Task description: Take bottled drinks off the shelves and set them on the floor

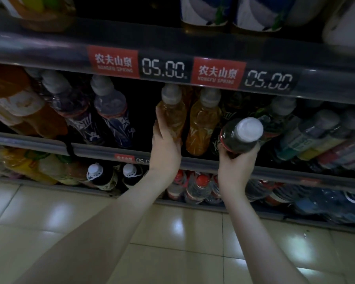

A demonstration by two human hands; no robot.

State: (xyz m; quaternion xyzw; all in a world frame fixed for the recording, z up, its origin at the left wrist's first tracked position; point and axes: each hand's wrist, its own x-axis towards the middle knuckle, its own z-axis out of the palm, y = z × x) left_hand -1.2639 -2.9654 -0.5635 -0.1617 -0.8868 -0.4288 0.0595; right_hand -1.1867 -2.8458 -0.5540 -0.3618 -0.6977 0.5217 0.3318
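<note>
I see left hand [166, 146] wrapped round orange bottle [172, 111], upright on middle shelf [103, 150]. Right hand [237, 163] grasps dark bottle [237, 140], tilted toward me, before shelf edge.

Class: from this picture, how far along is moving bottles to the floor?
Done: nothing visible; no bottle stands on the floor in view. In hand: right hand holds a dark bottle, left hand grips an orange bottle on the shelves. Left: both, plus remaining stock.
</note>
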